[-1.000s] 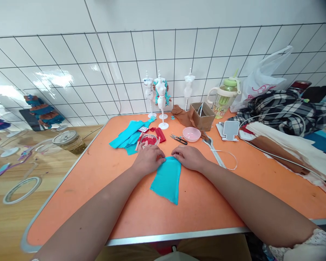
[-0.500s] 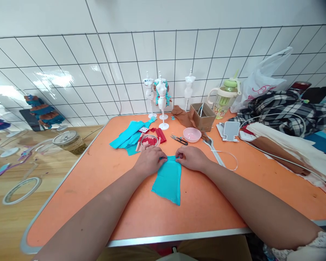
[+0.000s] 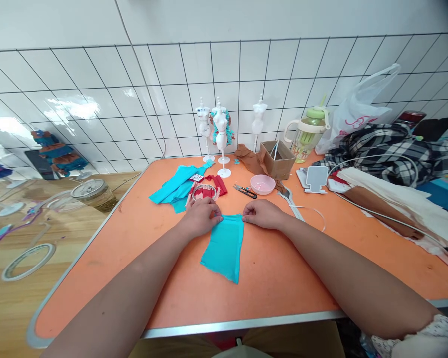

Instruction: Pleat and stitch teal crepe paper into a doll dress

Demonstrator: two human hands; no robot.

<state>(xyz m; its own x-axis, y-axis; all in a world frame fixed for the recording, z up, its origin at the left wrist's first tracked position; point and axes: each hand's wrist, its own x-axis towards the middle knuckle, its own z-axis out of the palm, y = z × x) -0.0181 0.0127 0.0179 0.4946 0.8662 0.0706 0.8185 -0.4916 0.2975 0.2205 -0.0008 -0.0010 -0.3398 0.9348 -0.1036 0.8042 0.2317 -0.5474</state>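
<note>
A turquoise piece of fabric [image 3: 224,251] lies on the orange table, its narrow top edge away from me and its wider, uneven edge towards me. At the top left corner, my left hand [image 3: 202,217] pinches the cloth between thumb and fingers. My right hand [image 3: 263,214] pinches the top right corner, with the fingers curled. Between the hands the top edge looks folded and stretched fairly straight. Beyond my left hand lie a roll of clear tape [image 3: 204,192], red cloth [image 3: 219,185] and more turquoise cloth [image 3: 176,185]. Thread snips [image 3: 245,191] rest beyond my right hand.
Small white dress forms [image 3: 221,132] stand by the tiled wall. Towards the right are a pink bowl [image 3: 263,184], a cardboard box [image 3: 277,159], a drink jug [image 3: 309,133], a phone stand [image 3: 316,179] and piled fabrics [image 3: 388,211]. A lidded jar [image 3: 94,195] stands left of the table.
My left hand has shifted left, so my hands are farther apart along the top edge. The fabric's lower end has swung slightly left.
</note>
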